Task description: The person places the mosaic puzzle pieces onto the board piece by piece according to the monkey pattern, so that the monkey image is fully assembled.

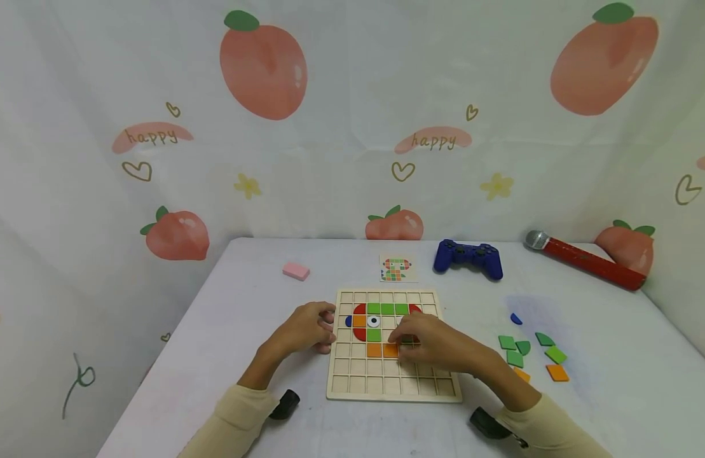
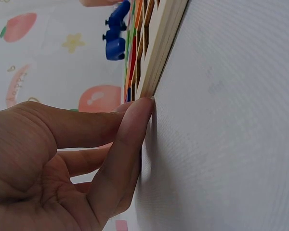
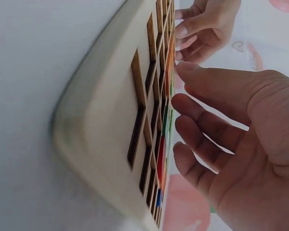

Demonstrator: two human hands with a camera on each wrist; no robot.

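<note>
A square wooden grid board lies on the table with red, green, orange and blue tiles in its upper cells and a round eye tile among them. My left hand rests its fingertips against the board's left edge, thumb and index close together at the rim in the left wrist view. Over the middle of the board, my right hand has loosely bent fingers, with fingertips right at an orange tile. That tile sits beside another orange tile. Part of the pattern is hidden under the right hand.
Loose green tiles, orange tiles and a blue half-round tile lie to the right. Behind the board are a pattern card, a pink eraser-like block, a blue game controller and a red microphone.
</note>
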